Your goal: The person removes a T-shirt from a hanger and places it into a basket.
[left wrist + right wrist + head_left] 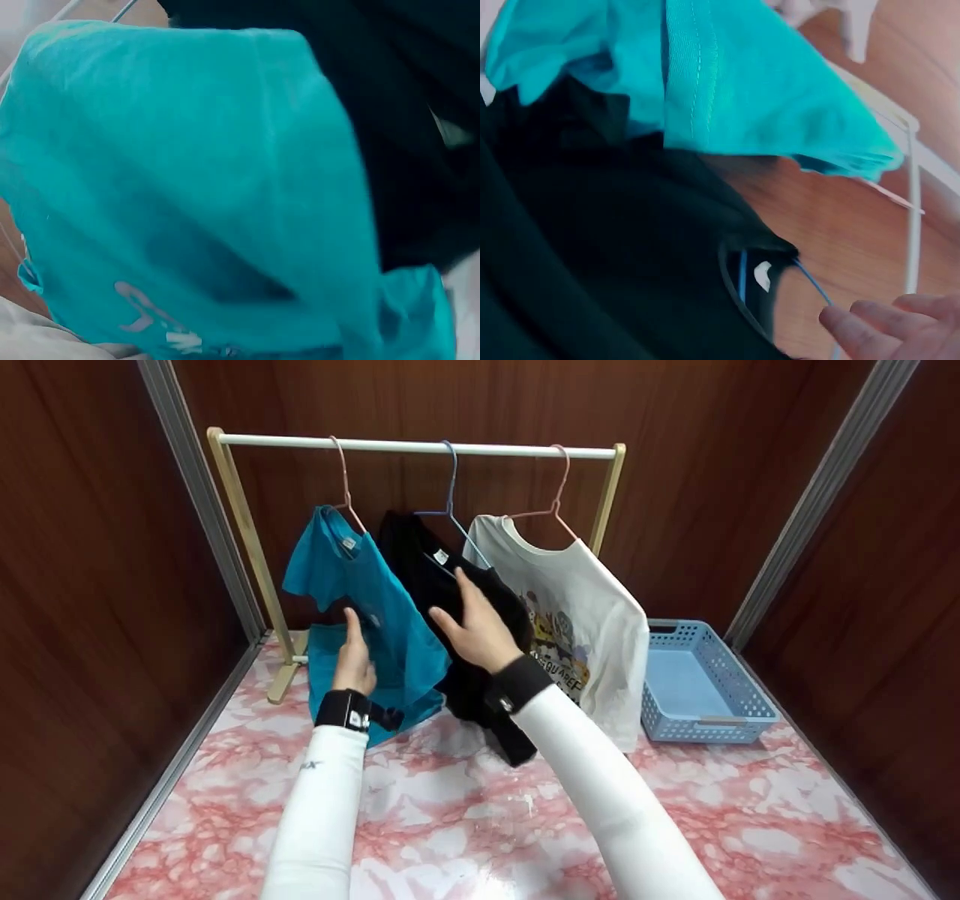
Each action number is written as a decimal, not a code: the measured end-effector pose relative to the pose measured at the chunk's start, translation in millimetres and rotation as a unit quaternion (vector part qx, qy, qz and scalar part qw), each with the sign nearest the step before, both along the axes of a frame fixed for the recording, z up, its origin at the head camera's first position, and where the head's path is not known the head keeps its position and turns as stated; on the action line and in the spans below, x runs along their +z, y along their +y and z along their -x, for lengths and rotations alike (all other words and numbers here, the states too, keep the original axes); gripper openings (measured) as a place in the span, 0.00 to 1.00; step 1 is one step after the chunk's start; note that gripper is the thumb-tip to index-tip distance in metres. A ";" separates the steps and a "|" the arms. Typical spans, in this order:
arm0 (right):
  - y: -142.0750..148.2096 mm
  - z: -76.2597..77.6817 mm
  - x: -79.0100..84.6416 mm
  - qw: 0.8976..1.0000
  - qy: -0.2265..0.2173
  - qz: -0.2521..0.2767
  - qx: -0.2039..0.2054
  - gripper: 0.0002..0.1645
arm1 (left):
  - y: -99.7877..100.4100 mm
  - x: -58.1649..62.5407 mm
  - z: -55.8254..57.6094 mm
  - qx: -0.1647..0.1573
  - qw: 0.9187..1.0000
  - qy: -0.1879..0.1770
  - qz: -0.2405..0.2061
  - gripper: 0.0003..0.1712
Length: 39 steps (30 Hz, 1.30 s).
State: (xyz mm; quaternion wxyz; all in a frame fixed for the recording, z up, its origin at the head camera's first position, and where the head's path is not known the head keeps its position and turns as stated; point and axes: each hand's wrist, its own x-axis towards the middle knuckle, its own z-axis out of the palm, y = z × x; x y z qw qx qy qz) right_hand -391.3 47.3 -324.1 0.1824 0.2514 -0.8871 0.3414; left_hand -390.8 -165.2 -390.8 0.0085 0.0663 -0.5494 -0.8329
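Note:
A blue T-shirt [405, 630] hangs from a pink hanger [346, 484] on the left. Against its front is my left hand [354, 660], thumb pointing up. Beside it a black shirt [420, 562] hangs on a blue hanger [451, 480], slanting down to the right. My right hand [484, 634] overlaps the black shirt in the head view, thumb and fingers spread and holding nothing. The right wrist view has its straight fingers [870, 330] near the black shirt's neckline. Blue cloth [202, 165] fills most of the left wrist view, where the hand is hidden.
A white long-sleeved shirt [600, 622] with a printed front hangs on another pink hanger [555, 502]. All hang from a white rail [405, 446] on wooden legs [255, 547]. A blue plastic basket [739, 690] stands at right on the pink marbled surface [465, 817]. Brown walls enclose it.

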 end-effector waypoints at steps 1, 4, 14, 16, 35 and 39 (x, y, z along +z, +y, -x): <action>-4.6 3.1 0.9 1.000 -0.007 0.006 0.006 0.45 | 1.9 3.2 2.4 0.000 0.999 0.008 -0.031 0.49; -18.7 10.1 2.9 0.999 -0.030 0.025 0.028 0.40 | 7.8 12.8 9.2 -0.010 0.994 0.033 -0.106 0.47; -48.4 21.6 8.4 0.995 -0.066 0.043 0.060 0.31 | 11.6 34.3 29.0 -0.079 0.965 0.101 -0.229 0.46; -51.5 22.2 9.7 0.996 -0.069 0.039 0.045 0.29 | 13.0 37.4 31.2 -0.088 0.963 0.108 -0.233 0.46; -44.8 25.5 13.5 0.995 -0.014 0.100 0.002 0.17 | 22.4 54.7 26.9 -0.059 0.953 0.132 -0.267 0.33; -34.8 24.0 11.9 0.989 0.000 0.144 0.021 0.16 | 32.9 61.7 13.9 -0.029 0.951 0.129 -0.278 0.31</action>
